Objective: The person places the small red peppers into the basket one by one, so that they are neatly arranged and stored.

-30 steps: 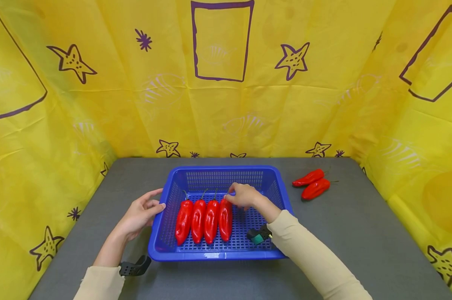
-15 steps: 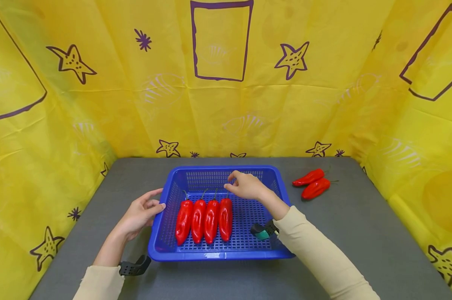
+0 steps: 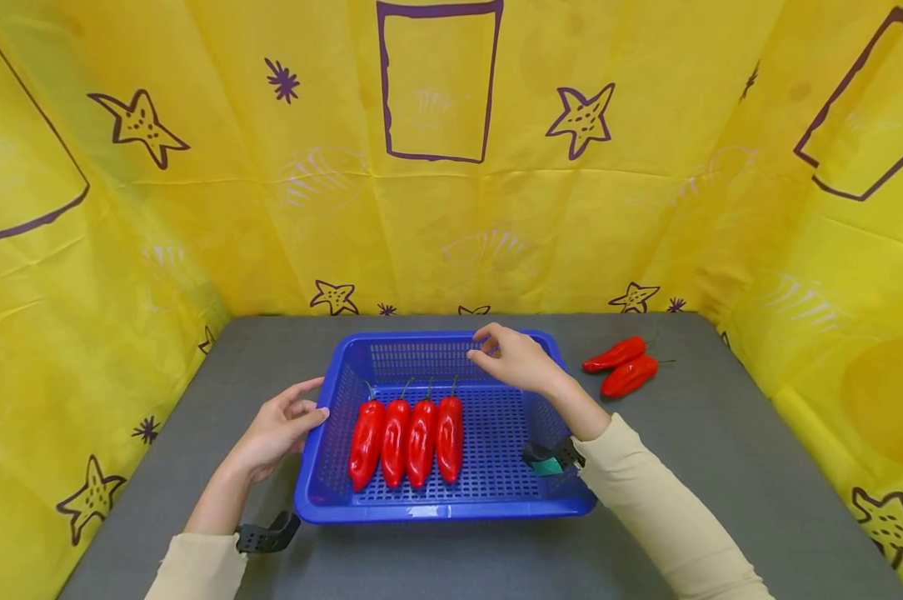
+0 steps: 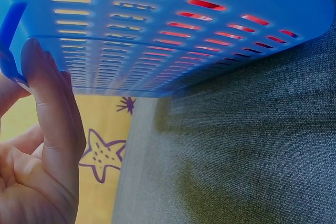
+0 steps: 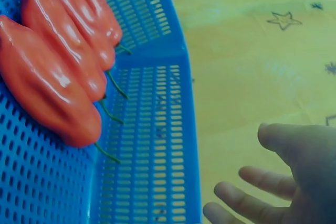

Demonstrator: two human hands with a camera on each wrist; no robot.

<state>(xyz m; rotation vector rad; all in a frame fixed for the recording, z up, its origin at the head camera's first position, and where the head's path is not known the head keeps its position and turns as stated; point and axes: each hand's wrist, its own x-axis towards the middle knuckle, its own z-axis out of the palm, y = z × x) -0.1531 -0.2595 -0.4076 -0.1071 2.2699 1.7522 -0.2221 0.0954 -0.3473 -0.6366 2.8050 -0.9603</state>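
Note:
A blue plastic basket [image 3: 436, 510] with slotted walls sits on the table. Several glossy red peppers [image 3: 421, 442] lie in it side by side, green stems toward the far wall; the same peppers [image 5: 47, 85] fill the left of the right wrist view. My left hand [image 3: 277, 435] holds the basket's left rim, and in the left wrist view a finger [image 4: 50, 103] lies against the outer wall beneath it. Above the far right part of the basket hovers my right hand [image 3: 517, 357], fingers loosely bent and nothing between them.
Two more red peppers [image 3: 630, 377] lie together on the grey tabletop [image 3: 691, 450], right of the basket. Yellow patterned cloth [image 3: 436, 242] stands behind the table and along both sides. Black wrist straps [image 3: 270, 533] are on both arms.
My right hand has let go of the rightmost pepper in the basket, then risen and moved right and away. The left hand stays on the rim.

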